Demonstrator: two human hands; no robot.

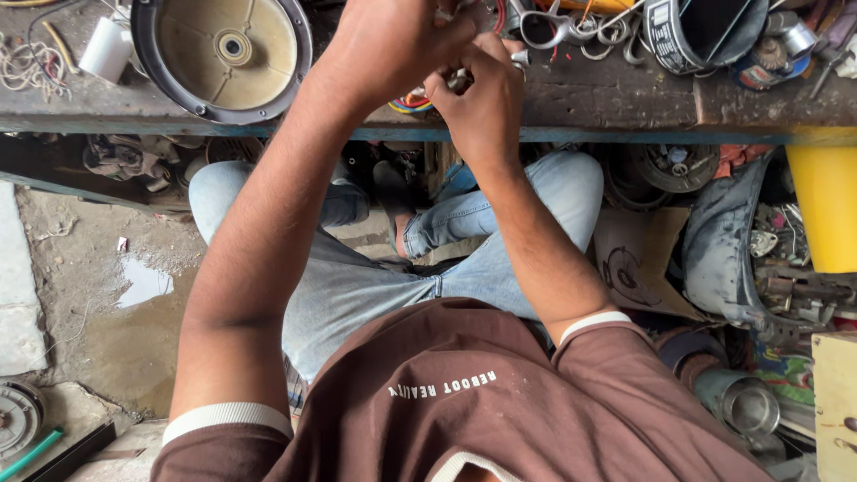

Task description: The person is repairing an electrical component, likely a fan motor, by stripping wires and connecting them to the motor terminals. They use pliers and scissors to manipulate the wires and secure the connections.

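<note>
brown shirt nearest, crossed legs in jeans under the bench. both arms reach up to the workbench [616, 98] edge. right hand [478, 103] clenched on a small metal part [460, 80], probably a connector, view poor; coloured wires [409, 103] just beneath it. left hand [393, 40] closed over the same spot, what it pinches i cannot tell. step looks like fine wiring work; next move calls for steady fingers. beyond: round motor cover [223, 54], pliers [558, 27].
</note>
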